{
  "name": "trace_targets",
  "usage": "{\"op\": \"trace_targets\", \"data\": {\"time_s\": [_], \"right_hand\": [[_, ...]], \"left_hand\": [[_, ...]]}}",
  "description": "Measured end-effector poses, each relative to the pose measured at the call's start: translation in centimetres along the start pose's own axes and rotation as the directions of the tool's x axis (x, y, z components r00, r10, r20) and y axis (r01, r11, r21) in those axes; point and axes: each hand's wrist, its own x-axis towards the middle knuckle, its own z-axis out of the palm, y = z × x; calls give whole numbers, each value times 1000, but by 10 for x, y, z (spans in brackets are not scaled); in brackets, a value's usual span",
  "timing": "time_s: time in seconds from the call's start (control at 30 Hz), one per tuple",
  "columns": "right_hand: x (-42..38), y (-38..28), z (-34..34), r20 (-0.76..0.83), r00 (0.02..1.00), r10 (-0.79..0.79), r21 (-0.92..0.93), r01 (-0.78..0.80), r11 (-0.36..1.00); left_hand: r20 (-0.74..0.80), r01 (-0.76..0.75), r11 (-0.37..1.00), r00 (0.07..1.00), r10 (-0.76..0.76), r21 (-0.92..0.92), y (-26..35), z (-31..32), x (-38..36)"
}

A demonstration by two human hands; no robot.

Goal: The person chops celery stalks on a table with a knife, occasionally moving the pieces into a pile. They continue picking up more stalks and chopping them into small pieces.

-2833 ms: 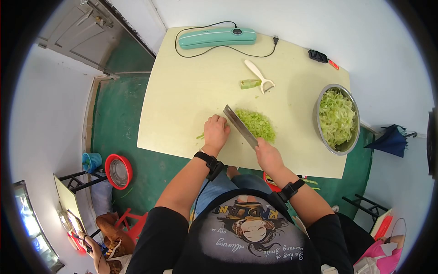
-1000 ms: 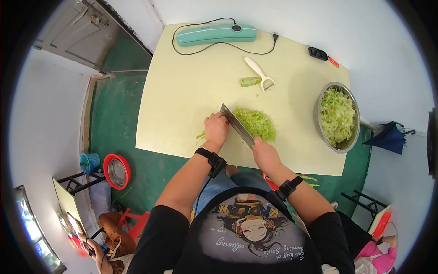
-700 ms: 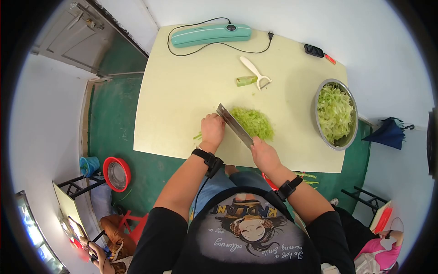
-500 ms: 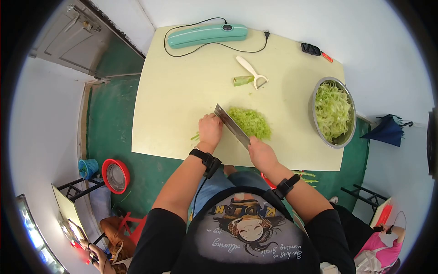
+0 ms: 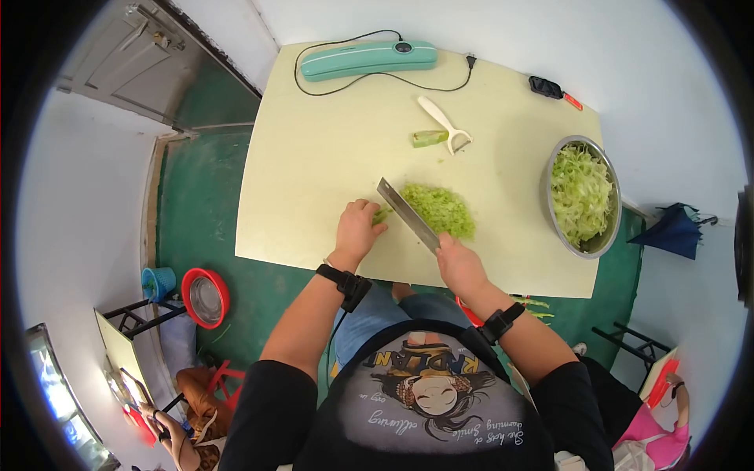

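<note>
My right hand grips the handle of a cleaver, whose blade slants up and to the left across the table. Against the blade's right side lies a heap of finely chopped light-green vegetable. Left of the blade, my left hand rests on the table with its fingers and thumb bent around some green vegetable strips. The strips poke out between thumb and fingers, partly hidden. Farther back, a peeler lies touching a short green vegetable stub.
A metal bowl of shredded green vegetable stands at the table's right edge. A teal sealer-like device with a black cord lies at the back, a black object at back right. Other people sit at lower left and lower right.
My left hand has drawn slightly back from the blade, and its thumb and fingers have parted around the strips. The cleaver stays beside the chopped heap. The whole view has shifted slightly.
</note>
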Motion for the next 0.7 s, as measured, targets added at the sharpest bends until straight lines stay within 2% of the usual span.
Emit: {"op": "trace_targets", "data": {"time_s": [0.4, 0.7], "right_hand": [[6, -10, 2, -21, 999, -48, -22, 48, 999], [13, -13, 11, 60, 998, 9, -83, -4, 997]], "left_hand": [[-40, -75, 996, 996, 77, 42, -6, 12, -6], [-29, -94, 994, 995, 96, 59, -8, 12, -7]]}}
